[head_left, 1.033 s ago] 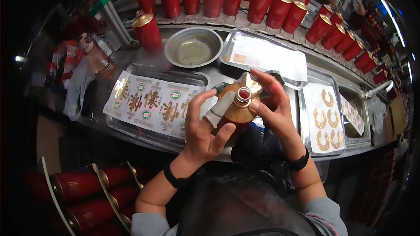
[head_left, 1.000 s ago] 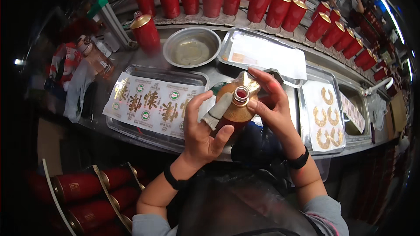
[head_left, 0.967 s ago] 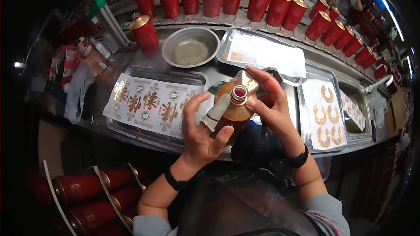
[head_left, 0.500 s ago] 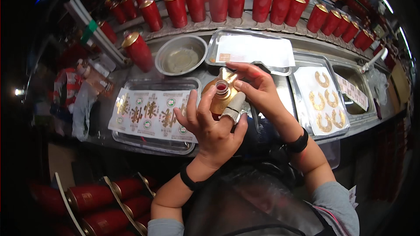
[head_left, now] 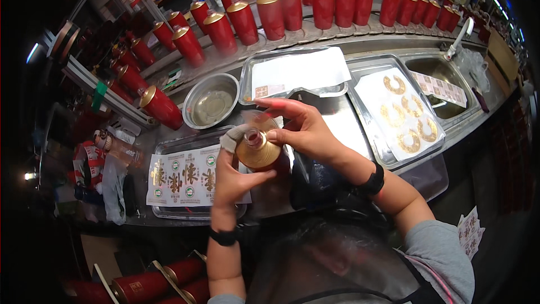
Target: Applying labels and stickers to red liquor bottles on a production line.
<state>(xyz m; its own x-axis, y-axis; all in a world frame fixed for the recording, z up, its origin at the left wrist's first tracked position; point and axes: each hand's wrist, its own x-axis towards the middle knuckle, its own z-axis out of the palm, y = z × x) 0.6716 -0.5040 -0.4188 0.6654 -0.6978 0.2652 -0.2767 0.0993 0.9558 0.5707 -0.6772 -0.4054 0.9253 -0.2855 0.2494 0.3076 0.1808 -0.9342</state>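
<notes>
A red bottle with a gold shoulder (head_left: 257,155) and a clear uncapped neck stands nearly upright between my hands. My left hand (head_left: 232,177) is wrapped round its left side, thumb along the front and a pale cloth finger cover (head_left: 232,138) on one fingertip beside the neck. My right hand (head_left: 306,129) presses its thumb on the gold shoulder, right of the neck; its other fingers arch over the far side. A pale, thin, blurred piece, whose kind I cannot make out, shows behind the neck. The bottle's lower body is partly hidden.
Gold C-shaped stickers lie on a sheet in the right tray (head_left: 374,155). Gold-lettered labels (head_left: 174,177) lie in the left tray. A metal bowl (head_left: 190,104) and another tray (head_left: 245,73) stand behind. Red bottles (head_left: 271,18) line the conveyor; a sink (head_left: 444,107) is far right.
My left hand has shifted from in front of the bottle to its left side. The bottle now shows more of its gold shoulder. The whole view has turned somewhat.
</notes>
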